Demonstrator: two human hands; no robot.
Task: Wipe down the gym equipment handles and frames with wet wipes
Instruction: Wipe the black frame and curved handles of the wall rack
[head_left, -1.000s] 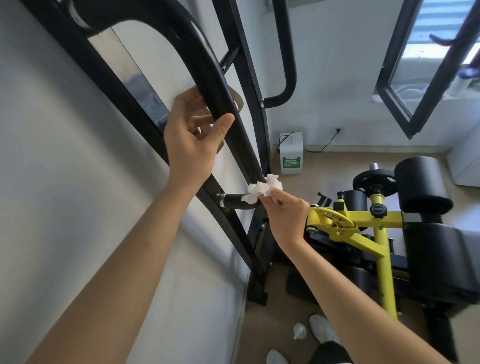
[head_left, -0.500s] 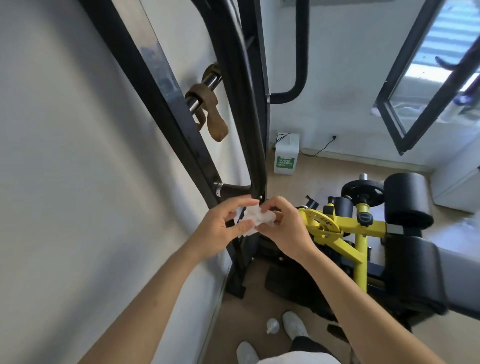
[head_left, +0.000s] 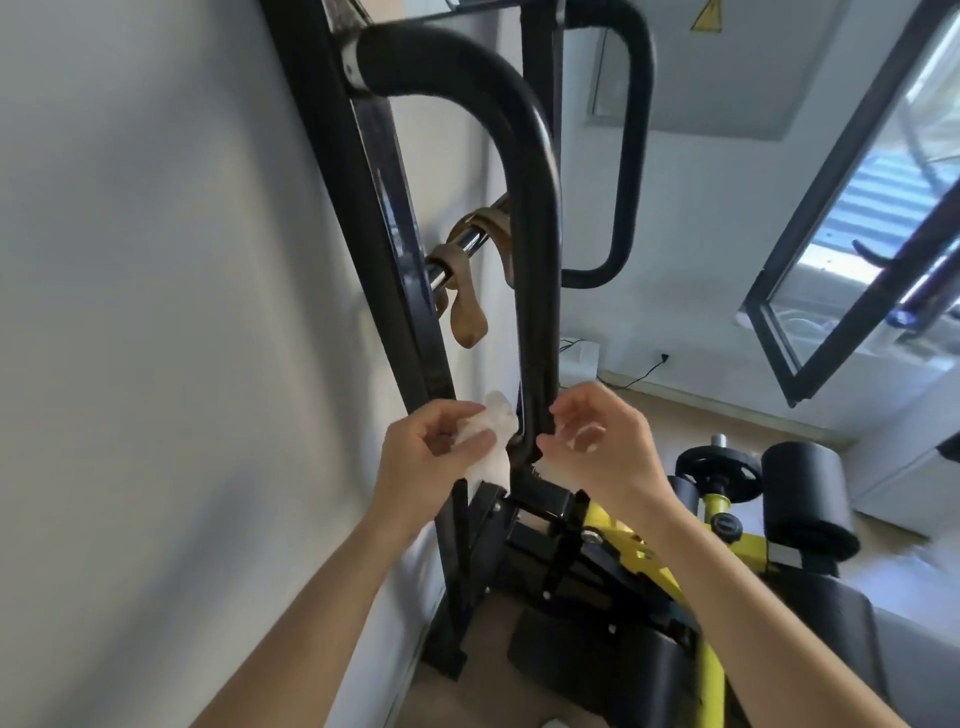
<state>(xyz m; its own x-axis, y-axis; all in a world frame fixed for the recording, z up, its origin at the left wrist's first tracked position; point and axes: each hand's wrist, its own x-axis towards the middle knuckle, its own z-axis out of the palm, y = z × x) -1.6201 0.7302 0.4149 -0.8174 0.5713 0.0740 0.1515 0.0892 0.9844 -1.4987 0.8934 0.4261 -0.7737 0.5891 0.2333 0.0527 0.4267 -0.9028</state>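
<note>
Pinches a crumpled white wipe (head_left: 493, 441) between thumb and curled fingers of the left hand (head_left: 436, 452), touching the black padded handle (head_left: 535, 260) just beside those fingertips. Curls right hand (head_left: 602, 447) fingers loosely at the handle's other side; cannot tell whether gripping anything. Above the fingers, brown strap (head_left: 467, 317).

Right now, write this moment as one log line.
left hand: grips wet wipe | wet wipe: at lower end of black handle | right hand: curled beside handle, hold unclear
</note>
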